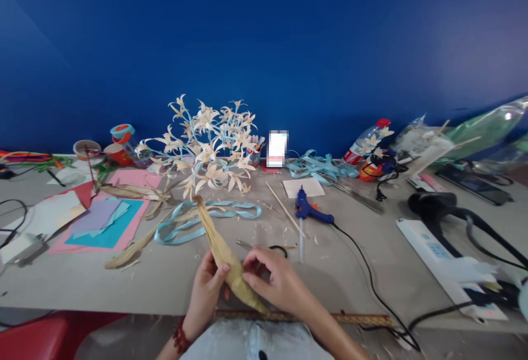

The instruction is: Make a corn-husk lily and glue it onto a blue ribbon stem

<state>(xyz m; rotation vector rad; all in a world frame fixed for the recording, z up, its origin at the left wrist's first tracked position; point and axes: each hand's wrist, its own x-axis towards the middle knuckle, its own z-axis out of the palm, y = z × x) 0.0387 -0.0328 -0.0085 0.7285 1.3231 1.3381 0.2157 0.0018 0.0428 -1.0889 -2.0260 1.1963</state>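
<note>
A long tan dried husk slants over the table's front edge, its narrow dark tip pointing up and left. My left hand is closed around its middle, thumb on top. On its right side, the bent fingers and thumb of my right hand pinch the husk's surface. Behind the husk lies a loop of light blue ribbon. Scissors with a black handle lie partly hidden behind my right hand. A blue glue gun rests on the table to the right.
Pale husk flowers on blue stems stand at the back. Coloured paper sheets and loose husks lie left. A white power strip, black cords, a bottle and a phone are right. A wooden stick lies centrally.
</note>
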